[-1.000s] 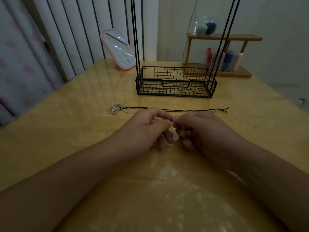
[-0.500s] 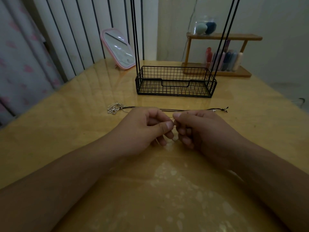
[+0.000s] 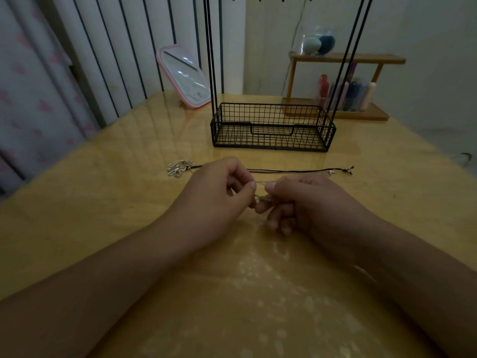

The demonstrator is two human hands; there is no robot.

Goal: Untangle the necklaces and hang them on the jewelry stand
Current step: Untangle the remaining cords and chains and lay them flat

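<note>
Both hands meet at the middle of a glossy wooden table (image 3: 77, 202), seen from above by the head camera. Left hand (image 3: 216, 200) has its fingers curled, thumb and forefinger pinching one end of a thin pale chain (image 3: 260, 182). Right hand (image 3: 304, 202) mirrors it, thumb and forefinger pinching the other end, with the lower fingers curled under. Between the two pinches the chain runs as a short, nearly level span, left to right. Below that span a small silvery bunch hangs between the fingertips; its shape is too small to make out. Both forearms reach in from the bottom corners and angle toward each other, with the wrists low over the table.

Just beyond the hands, a black cord necklace (image 3: 296, 171) lies flat on the table. Its long axis runs left to right, parallel to the table's near edge. Its left end is a silver cluster (image 3: 178, 167) of loops, left of the left hand. Its right end finishes in a small knot and clasp past the right hand.

Farther back stands the stand (image 3: 273, 127), a black wire basket base with thin upright rods rising out of view. A pink mirror (image 3: 184, 76) leans behind it on the left. A wooden shelf (image 3: 346, 59) with bottles sits behind on the right.
</note>
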